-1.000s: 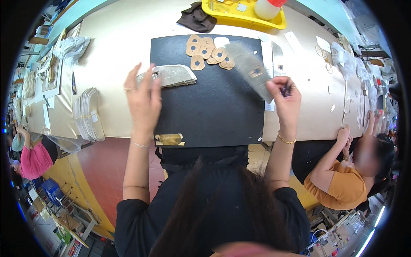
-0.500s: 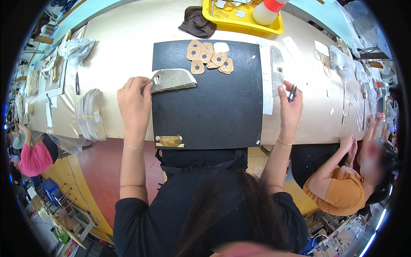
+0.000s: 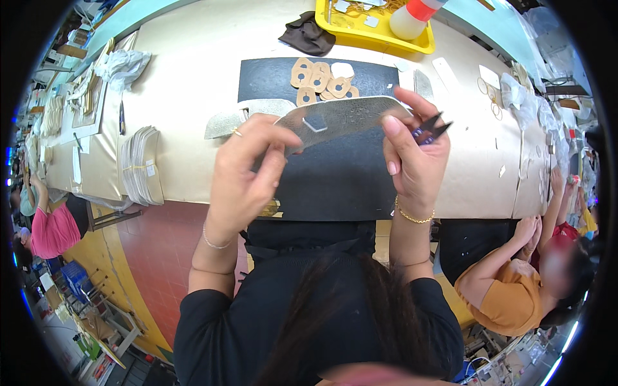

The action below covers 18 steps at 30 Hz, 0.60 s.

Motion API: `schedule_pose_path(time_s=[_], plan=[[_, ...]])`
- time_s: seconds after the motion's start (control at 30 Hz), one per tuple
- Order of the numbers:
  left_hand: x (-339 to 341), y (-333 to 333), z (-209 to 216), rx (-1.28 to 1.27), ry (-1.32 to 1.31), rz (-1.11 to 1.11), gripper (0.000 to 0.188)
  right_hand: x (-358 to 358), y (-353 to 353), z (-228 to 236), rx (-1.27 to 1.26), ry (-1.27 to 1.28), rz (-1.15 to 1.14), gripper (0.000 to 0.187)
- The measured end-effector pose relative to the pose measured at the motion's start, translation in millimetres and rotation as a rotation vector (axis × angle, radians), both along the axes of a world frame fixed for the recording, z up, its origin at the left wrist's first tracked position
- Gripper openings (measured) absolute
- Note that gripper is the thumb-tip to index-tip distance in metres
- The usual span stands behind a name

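A grey, leather-like textured piece point(image 3: 354, 120) with a small cut-out near its left end is held up, tilted, over the black mat point(image 3: 341, 186). My left hand point(image 3: 252, 170) pinches its left end. At the right end, my right hand point(image 3: 420, 151) grips it between thumb and fingers, and dark thread snips point(image 3: 430, 130) with pointed blades are also tucked in that hand. Behind my left hand, more grey pieces point(image 3: 222, 123) lie across the mat's left edge. Several tan pieces with keyhole-like openings point(image 3: 319, 76) are heaped on the mat's far part, beside a white piece point(image 3: 342, 69).
Beyond the mat are a dark cloth point(image 3: 308, 33) and a yellow tray point(image 3: 360, 36) holding a bottle with a red band point(image 3: 407, 22). A banded stack of pale pieces point(image 3: 140, 166) stands left. A co-worker in an orange top point(image 3: 505, 293) sits at right, another in pink point(image 3: 55, 231) at left.
My right hand has brought a grey piece from the right side of the table over the mat. My left hand has moved right onto it, leaving the other grey pieces lying at the left.
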State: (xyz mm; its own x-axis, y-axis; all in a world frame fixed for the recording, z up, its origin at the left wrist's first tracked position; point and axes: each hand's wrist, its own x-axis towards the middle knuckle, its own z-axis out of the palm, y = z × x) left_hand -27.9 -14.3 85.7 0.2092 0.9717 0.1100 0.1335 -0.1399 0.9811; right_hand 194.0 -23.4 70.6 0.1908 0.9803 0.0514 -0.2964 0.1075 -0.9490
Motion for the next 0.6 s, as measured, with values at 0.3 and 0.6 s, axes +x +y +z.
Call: schedule_pose_path(time_s=[0.3, 0.6], plan=[[9.2, -3.3, -19.6, -0.149, -0.244, -0.105, 0.012, -7.0, -18.4, 0.2, 0.467, -0.471, 0.315, 0.041], [-2.3, -3.2, -18.2, 0.005, -0.264, -0.236, 0.012, 5.3, -4.2, 13.1, 0.225, -0.588, 0.237, 0.032]])
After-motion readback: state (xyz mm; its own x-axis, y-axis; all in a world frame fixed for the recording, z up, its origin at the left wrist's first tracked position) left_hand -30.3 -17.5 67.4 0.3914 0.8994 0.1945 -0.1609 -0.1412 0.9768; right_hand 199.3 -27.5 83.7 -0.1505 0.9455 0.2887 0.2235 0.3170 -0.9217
